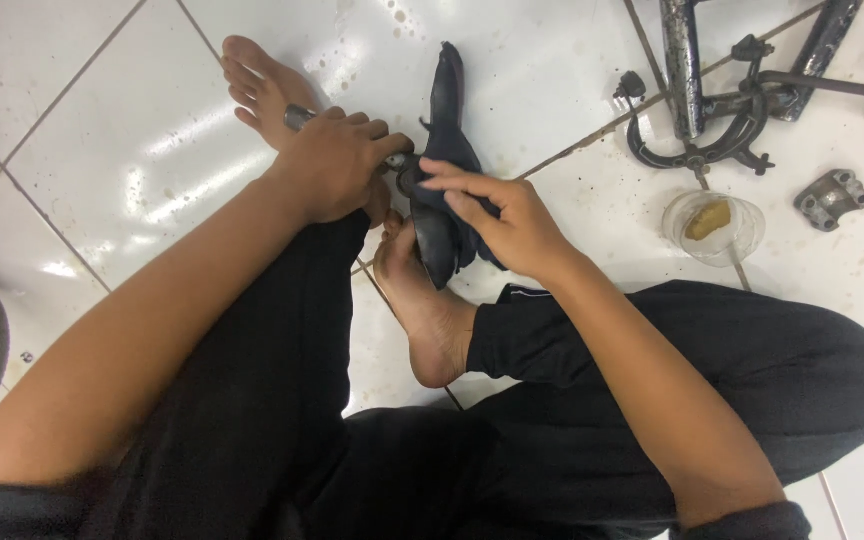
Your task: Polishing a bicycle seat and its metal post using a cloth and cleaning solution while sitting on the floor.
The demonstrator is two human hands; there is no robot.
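white tiled floor (152, 150) carries everything | dark metal bicycle frame part (712, 110) top right, well apart | black rubber inner tube (442, 140) draped over right foot | left hand (337, 165) closed around silver metal tool (298, 117) | right hand (512, 215) pinching tube | clear plastic cup (717, 228) near right knee

Black rubber tube (442, 150), folded, held upright
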